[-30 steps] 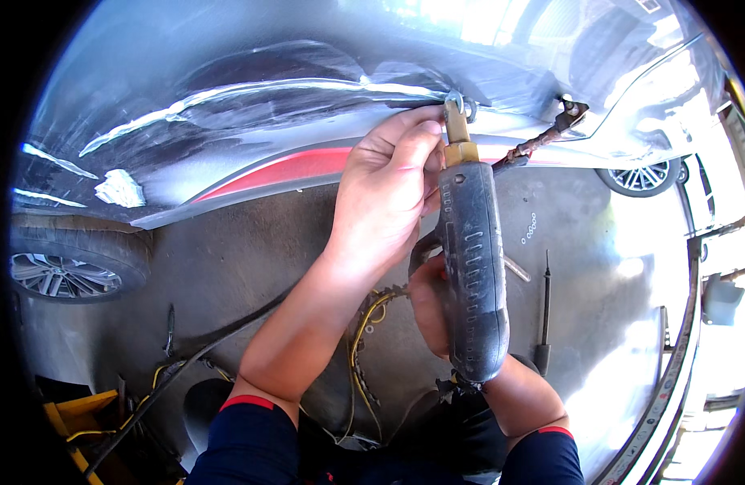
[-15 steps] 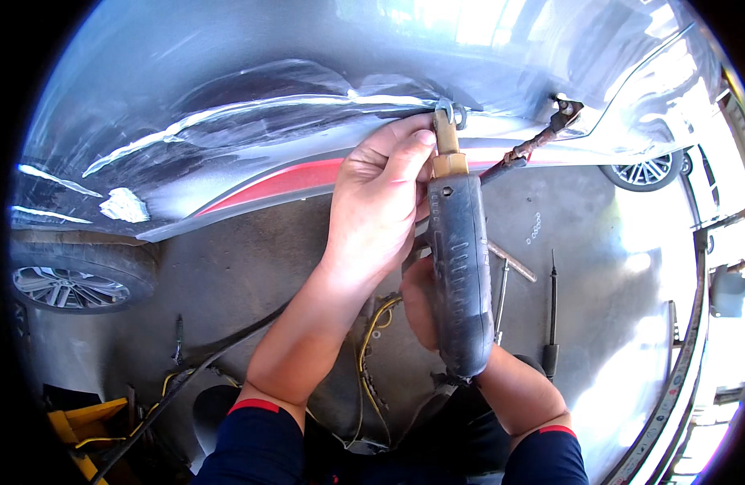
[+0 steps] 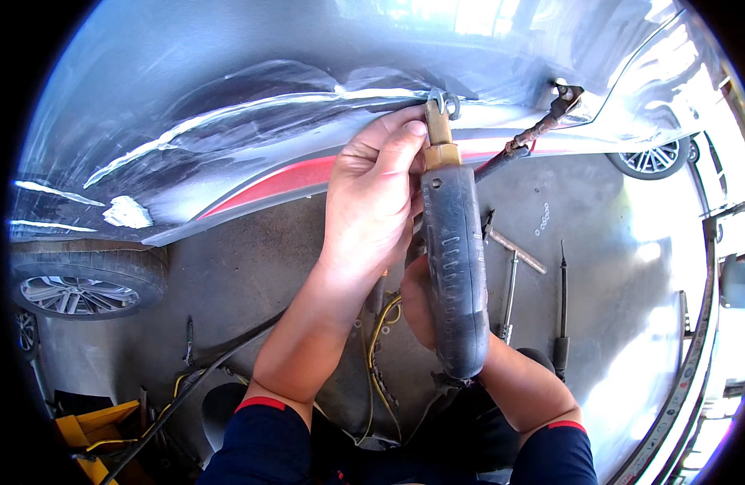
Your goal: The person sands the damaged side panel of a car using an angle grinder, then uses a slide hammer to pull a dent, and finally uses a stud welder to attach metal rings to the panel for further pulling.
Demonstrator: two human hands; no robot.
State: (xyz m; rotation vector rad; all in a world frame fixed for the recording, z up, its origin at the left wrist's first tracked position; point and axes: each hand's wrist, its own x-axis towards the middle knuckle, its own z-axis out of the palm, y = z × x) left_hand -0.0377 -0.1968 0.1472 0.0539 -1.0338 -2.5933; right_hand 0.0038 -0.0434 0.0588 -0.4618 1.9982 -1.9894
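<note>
Brass-coloured nose (image 3: 439, 141) of a black handheld gun (image 3: 455, 279) points at a scuffed grey car panel (image 3: 308, 48), with the left hand (image 3: 369, 194) crowded close beside it.

A slip or tilt of the bulky gun could skid the nose off line or knock askew the small metal ring (image 3: 452, 106) at its end, near a pale streak (image 3: 340, 94) on the panel; bare skin this close risks a pinch, or a burn should the metal run hot. Whether nose and panel touch cannot be told. The left hand is drawn shut, thumb and fingers together against the nose's side; the right hand (image 3: 418, 299), lower down, appears clamped on the gun, which hides most of its fingers.
</note>
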